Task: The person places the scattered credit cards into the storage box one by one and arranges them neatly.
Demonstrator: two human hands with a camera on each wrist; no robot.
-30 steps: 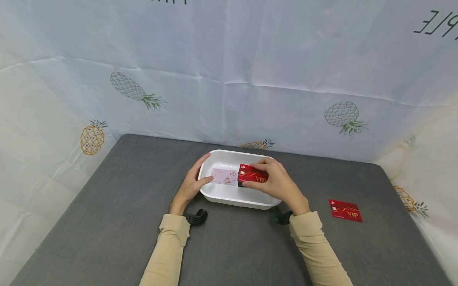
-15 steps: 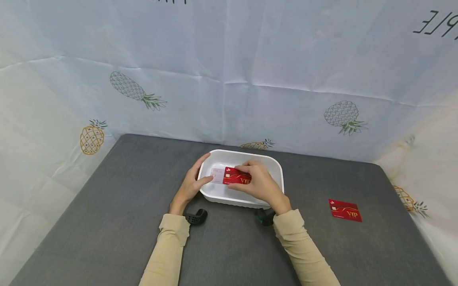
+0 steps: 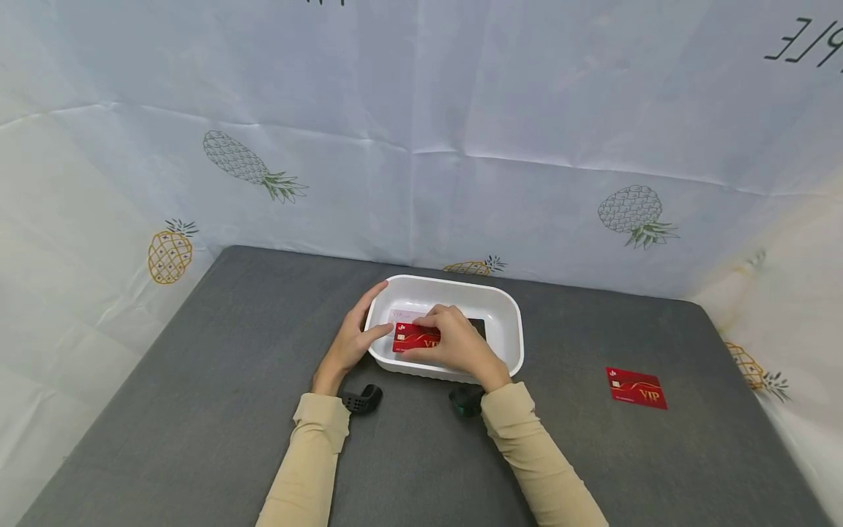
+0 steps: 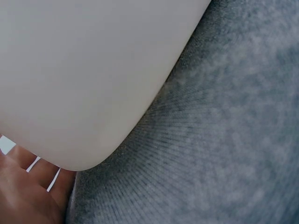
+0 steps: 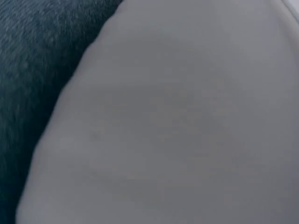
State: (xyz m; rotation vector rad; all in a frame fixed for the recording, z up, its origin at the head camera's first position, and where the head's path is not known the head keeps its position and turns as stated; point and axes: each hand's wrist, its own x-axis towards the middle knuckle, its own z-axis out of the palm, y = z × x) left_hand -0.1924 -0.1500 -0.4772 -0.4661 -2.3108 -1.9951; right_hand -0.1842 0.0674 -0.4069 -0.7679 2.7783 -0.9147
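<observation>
Red and rectangular, the VIP card (image 3: 413,337) pinched by our right hand (image 3: 462,345) has moved left within the white oblong plastic tray (image 3: 421,370), parted from the black card (image 3: 479,326) and overlapping the pale pink card (image 3: 403,315), contact unclear to us. Our left hand (image 3: 349,345) grips the tray's left end.

White container wall (image 5: 163,116) fills most of view, wavy edge along left; dark textured cloth (image 5: 32,60) beyond.

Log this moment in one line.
left hand: grips white tray | right hand: pinches red card over tray | pink card: partly hidden | other red card: on table
</observation>
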